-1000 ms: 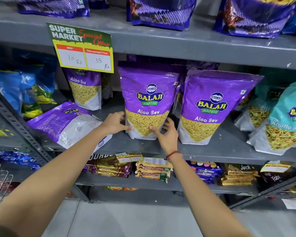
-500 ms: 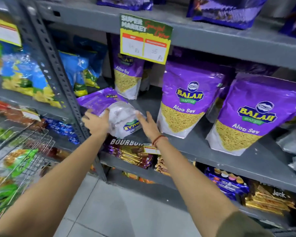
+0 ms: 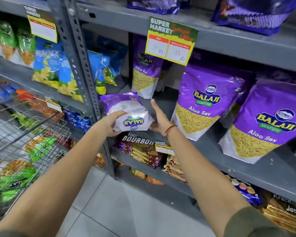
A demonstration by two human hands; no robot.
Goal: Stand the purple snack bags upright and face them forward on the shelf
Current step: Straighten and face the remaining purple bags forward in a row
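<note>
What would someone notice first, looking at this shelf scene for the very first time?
Probably the two big purple Aloo Sev bags standing upright and facing forward at the right of the grey shelf. Next, the fallen purple bag lying flat at the shelf's left end, logo upside down, with the left hand gripping it and the right hand open beside it. Above hangs a yellow and green price sign.

Bright, even overhead light; glare on glossy packs; left side motion-blurred; wide-angle bending at edges.
</note>
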